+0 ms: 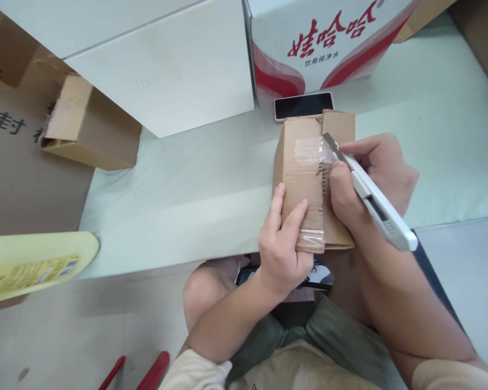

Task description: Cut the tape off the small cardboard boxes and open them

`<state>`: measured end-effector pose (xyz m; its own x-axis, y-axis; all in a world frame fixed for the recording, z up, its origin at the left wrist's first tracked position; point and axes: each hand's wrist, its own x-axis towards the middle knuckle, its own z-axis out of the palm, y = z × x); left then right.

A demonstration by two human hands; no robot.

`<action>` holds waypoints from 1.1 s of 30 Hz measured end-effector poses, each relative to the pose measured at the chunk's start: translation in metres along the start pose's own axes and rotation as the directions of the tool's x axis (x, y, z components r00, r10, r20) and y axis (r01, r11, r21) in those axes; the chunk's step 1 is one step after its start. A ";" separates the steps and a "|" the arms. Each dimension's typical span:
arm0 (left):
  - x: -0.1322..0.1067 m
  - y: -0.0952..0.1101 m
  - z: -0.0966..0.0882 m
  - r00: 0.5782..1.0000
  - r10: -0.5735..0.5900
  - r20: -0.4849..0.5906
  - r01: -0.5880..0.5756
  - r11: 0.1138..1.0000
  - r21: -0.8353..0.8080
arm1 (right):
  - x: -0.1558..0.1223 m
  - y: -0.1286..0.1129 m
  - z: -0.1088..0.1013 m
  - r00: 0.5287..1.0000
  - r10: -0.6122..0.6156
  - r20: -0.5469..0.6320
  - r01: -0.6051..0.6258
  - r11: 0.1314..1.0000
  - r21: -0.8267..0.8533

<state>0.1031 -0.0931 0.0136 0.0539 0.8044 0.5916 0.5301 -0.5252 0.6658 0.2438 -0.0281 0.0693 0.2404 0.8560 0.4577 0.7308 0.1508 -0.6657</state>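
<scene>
A small cardboard box (pixel 303 189) stands at the table's front edge, with clear tape across its top seam and a ragged tear along that seam. My left hand (pixel 283 244) grips the box at its near left side, two fingers lying on the top face; its thumb is hidden. In my right hand (pixel 370 179) is a white box cutter (pixel 376 203), pinched between thumb and fingers. Its blade is out and points away from me, the tip over the taped seam on the right part of the box. Whether the blade touches the tape I cannot tell.
Behind the box lies a phone (pixel 304 105), screen up. A white-and-red carton (pixel 321 59) and a large white box (pixel 187 81) stand at the back. A cardboard box (pixel 93 127) is at left, near a yellow package (pixel 36 265). Pale green cloth (pixel 195 200) covers the table.
</scene>
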 end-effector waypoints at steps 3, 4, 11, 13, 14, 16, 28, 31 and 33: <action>0.000 -0.001 -0.001 1.000 -0.006 0.004 0.006 1.000 0.002 | 0.001 -0.002 0.000 1.000 0.008 -0.007 -0.008 1.000 -0.006; 0.000 -0.001 -0.001 1.000 -0.006 0.003 0.006 1.000 0.005 | 0.002 -0.002 0.001 1.000 0.007 -0.015 -0.007 1.000 -0.009; 0.002 -0.001 0.000 1.000 0.008 -0.016 -0.008 1.000 0.006 | 0.006 -0.002 0.004 1.000 -0.011 0.019 0.012 0.999 -0.041; 0.002 -0.001 0.000 1.000 0.003 -0.021 -0.002 1.000 0.018 | 0.007 -0.004 0.004 0.999 -0.011 0.039 0.012 0.999 -0.037; 0.001 -0.001 0.000 1.000 -0.002 -0.019 0.003 1.000 0.024 | 0.007 -0.005 0.004 0.999 -0.009 0.045 0.011 0.999 -0.035; 0.001 -0.001 -0.001 1.000 -0.016 -0.012 0.017 0.999 0.031 | 0.006 -0.006 0.004 0.999 -0.003 0.048 0.004 1.000 -0.023; 0.004 -0.024 -0.005 0.991 -0.129 0.021 0.131 0.980 -0.150 | -0.007 0.002 0.001 0.997 -0.033 -0.064 0.051 0.952 0.302; 0.004 -0.032 -0.006 0.982 -0.187 0.036 0.191 0.952 -0.239 | -0.010 -0.005 -0.001 1.000 -0.005 -0.008 0.007 0.964 0.268; 0.004 -0.034 -0.007 0.978 -0.201 0.049 0.206 0.939 -0.276 | -0.011 -0.008 -0.001 1.000 0.006 0.013 -0.009 0.971 0.240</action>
<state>0.0794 -0.0736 -0.0034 -0.0126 0.9060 0.4230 0.2747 -0.4036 0.8727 0.2359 -0.0392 0.0705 0.2367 0.8633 0.4458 0.5537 0.2571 -0.7920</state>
